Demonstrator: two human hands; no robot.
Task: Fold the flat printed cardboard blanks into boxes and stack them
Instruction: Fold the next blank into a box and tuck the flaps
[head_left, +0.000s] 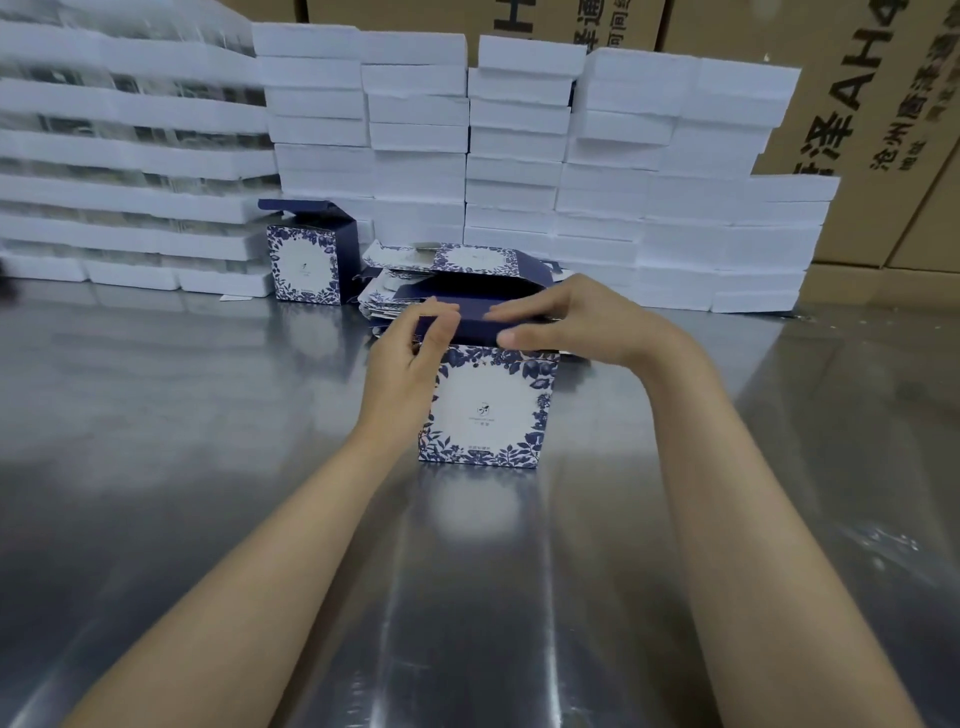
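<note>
**Left hand and right hand closing the lid flap on a box**

The left hand is curling round the left end of the dark blue flap, pinching it between thumb and fingertips. The right hand is lying over the flap's right half with its fingers nearly straight and pressed together, its thumb resting against the front edge. The box is standing upright on the shiny surface, walls squared, just in front of the pile of flat blanks.

The step in hand is probably closing the top. The flap is sitting on the rim, but whether its tuck is already entering the slot is hidden. The next move is likely calling for an even downward press while the walls are kept square. The box would then go with the finished box standing back left beside the white foam slabs.
</note>
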